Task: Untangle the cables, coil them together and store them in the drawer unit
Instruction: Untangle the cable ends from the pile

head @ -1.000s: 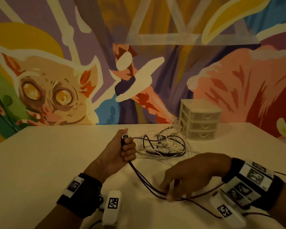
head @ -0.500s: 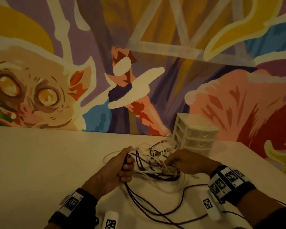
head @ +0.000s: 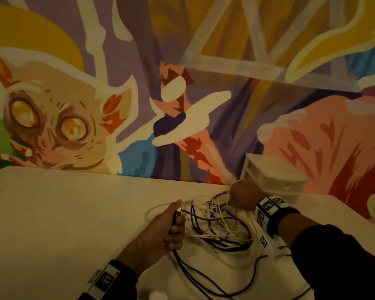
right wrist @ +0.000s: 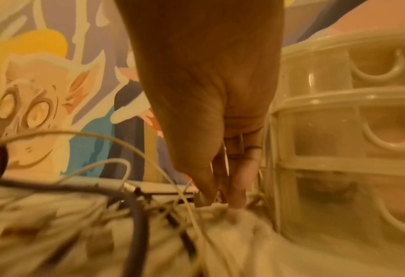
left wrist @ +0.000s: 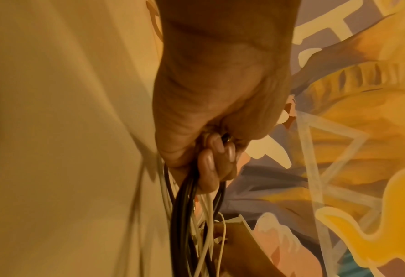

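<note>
A tangle of white and dark cables (head: 222,227) lies on the white table (head: 63,213). My left hand (head: 177,221) grips the dark cable (head: 188,269) near its plug, fingers curled round it; the cable's loops trail toward me. In the left wrist view the left hand (left wrist: 211,159) is curled round dark cables (left wrist: 182,206), with white ones beside them. My right hand (head: 236,194) is at the tangle's far edge, beside the drawer unit (head: 275,180). In the right wrist view, which is blurred, the right hand (right wrist: 223,198) points down and pinches a thin white cable (right wrist: 192,208).
The translucent three-drawer unit (right wrist: 339,131) stands at the back right against a painted mural wall, all drawers closed. The table's right edge (head: 333,213) runs close to my right arm. Bare tabletop stretches to the left of the cables.
My right hand left the dark cable near the front and reached to the tangle's far side by the drawer unit. My left hand kept its grip and moved up to the tangle.
</note>
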Demonstrator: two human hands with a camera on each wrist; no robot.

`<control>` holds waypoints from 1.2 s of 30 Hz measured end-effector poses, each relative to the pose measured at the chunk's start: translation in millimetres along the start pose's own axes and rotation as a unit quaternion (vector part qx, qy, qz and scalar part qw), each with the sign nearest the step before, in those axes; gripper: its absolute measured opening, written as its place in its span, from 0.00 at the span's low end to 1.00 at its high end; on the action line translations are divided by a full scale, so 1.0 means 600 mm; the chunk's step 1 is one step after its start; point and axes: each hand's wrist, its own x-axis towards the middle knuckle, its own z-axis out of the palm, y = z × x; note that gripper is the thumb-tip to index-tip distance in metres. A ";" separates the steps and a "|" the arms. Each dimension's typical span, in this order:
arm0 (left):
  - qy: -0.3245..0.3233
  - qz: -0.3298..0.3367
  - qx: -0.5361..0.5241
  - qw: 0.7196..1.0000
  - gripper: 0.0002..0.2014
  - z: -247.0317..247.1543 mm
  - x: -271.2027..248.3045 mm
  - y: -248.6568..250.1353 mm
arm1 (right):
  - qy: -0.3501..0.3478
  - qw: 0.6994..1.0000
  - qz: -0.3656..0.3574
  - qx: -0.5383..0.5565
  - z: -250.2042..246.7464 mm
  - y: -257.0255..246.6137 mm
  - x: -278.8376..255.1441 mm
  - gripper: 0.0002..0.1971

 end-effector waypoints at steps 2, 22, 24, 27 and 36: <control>0.006 0.004 -0.004 1.000 0.27 -0.002 0.000 0.002 | 0.068 0.997 0.017 0.021 -0.038 0.005 0.012 0.17; 0.021 0.090 -0.049 0.995 0.25 -0.007 -0.025 0.016 | 0.445 0.541 -0.015 0.713 -0.205 -0.035 -0.199 0.10; 0.017 0.092 -0.063 0.994 0.26 -0.005 -0.027 0.016 | 0.342 0.446 -0.065 0.825 -0.185 -0.068 -0.221 0.10; 0.015 0.094 -0.070 0.993 0.25 -0.002 -0.028 0.014 | 0.202 0.504 -0.056 0.838 -0.125 -0.113 -0.216 0.14; -0.002 0.106 -0.091 0.990 0.21 -0.003 -0.025 0.006 | -0.058 0.573 -0.059 0.816 0.005 -0.188 -0.164 0.13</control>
